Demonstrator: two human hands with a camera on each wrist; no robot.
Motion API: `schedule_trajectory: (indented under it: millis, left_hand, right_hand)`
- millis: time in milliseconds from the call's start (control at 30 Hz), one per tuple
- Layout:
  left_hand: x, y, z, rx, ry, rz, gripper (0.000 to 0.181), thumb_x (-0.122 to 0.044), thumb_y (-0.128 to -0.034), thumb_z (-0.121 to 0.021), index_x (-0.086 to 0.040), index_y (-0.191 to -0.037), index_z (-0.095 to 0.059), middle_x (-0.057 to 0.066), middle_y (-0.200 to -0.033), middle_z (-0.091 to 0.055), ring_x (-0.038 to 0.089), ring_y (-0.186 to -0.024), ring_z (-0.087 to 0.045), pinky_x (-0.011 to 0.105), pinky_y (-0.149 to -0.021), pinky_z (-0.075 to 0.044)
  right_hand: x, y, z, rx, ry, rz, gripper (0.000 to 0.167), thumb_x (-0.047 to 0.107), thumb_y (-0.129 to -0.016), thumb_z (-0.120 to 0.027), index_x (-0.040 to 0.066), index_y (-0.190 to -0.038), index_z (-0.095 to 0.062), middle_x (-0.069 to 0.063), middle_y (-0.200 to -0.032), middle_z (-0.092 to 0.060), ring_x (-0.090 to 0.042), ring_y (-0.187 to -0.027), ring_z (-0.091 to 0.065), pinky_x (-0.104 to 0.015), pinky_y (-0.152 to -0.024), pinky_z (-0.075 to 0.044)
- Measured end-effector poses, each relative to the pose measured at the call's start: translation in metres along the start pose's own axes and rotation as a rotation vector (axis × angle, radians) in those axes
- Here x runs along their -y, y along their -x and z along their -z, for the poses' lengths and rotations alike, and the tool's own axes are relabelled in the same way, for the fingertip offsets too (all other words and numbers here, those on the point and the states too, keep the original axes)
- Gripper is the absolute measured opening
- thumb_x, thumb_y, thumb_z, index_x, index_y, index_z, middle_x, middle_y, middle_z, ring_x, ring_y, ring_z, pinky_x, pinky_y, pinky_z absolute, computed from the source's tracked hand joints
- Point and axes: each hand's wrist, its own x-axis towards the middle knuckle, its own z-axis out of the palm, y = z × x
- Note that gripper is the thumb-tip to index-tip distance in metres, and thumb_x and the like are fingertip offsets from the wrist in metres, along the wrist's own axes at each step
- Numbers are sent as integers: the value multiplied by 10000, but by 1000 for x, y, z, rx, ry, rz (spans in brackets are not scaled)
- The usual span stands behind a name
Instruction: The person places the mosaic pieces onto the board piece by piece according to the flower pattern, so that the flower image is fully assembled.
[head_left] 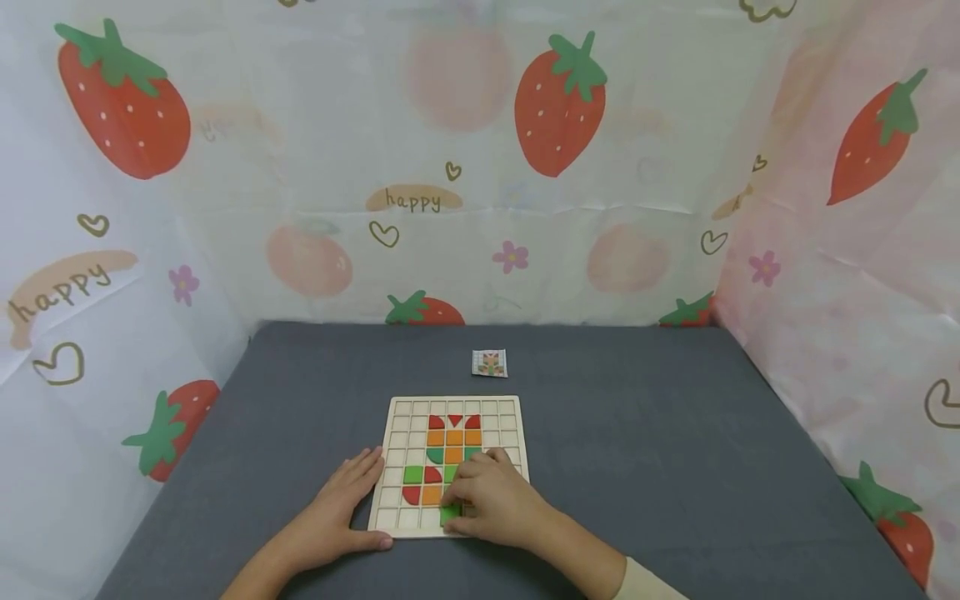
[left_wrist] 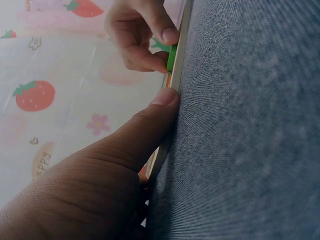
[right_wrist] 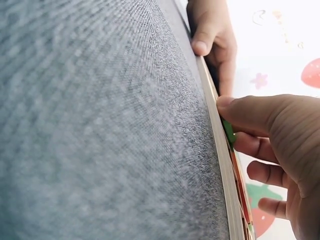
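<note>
A square wooden grid board (head_left: 400, 422) lies on the table, with red, orange and green tiles set in its middle squares. My left hand (head_left: 336, 510) steadies the board: straight fingers lie along its left edge and the thumb touches the front left corner. Over the front of the board, my right hand (head_left: 501, 502) pinches a bright green square tile (head_left: 450, 514) between thumb and fingers. In the left wrist view this green tile (left_wrist: 171, 58) stands tilted at the board's surface. My right hand hides several squares on the board's right side.
A small printed card (head_left: 489, 363) with a coloured pattern on a grid lies behind the board. Dark grey cloth (head_left: 637, 417) covers the table. White curtains (head_left: 480, 150) printed with strawberries surround the back and both sides.
</note>
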Motion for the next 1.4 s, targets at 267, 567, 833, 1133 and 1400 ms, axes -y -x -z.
schedule_trajectory:
  millis: [267, 567, 833, 1133, 1400]
  left_hand:
    - [2, 2, -1, -3, 14, -21, 1178, -685, -755, -782, -44, -1614, -294, 114, -1700, -228, 370, -1581, -124, 148, -1203, 90]
    - [6, 0, -1, 0, 3, 2, 1203, -694, -735, -794, -55, -1619, -286, 85, -1706, -214, 337, -1588, -116, 34, -1103, 134]
    - [5, 1, -1, 6, 3, 3, 1211, -690, -731, -798, -59, -1623, -275, 86, -1709, -204, 332, -1589, -111, 27, -1085, 139]
    - [0, -1, 3, 16, 6, 11, 1200, -655, -731, -825, -45, -1615, -290, 93, -1704, -221, 339, -1587, -121, 349, -1278, 17]
    - [-1, -1, 6, 40, 5, 39, 1190, -661, -740, -818, -39, -1612, -299, 112, -1698, -235, 388, -1575, -139, 647, -1229, -156]
  right_hand:
    - [1, 0, 2, 18, 2, -25, 219, 488, -815, -848, 370, -992, -794, 234, -945, -639, -11, -928, -507, -387, -921, -407]
    - [3, 0, 4, 28, 11, -28, 237, 494, -817, -844, 353, -1004, -806, 229, -939, -640, -18, -916, -497, -369, -918, -398]
    - [-2, 1, 9, 10, -17, -5, 231, 468, -836, -837, 341, -1026, -804, 220, -949, -642, -18, -926, -505, -326, -891, -396]
    - [-18, 3, 37, -94, -40, -52, 198, 378, -884, -817, 264, -1045, -812, 135, -1004, -683, -77, -981, -560, -382, -905, -432]
    - [-36, 17, 55, -146, -51, -87, 204, 331, -888, -818, 228, -1064, -799, 121, -1008, -685, -99, -989, -563, -419, -919, -431]
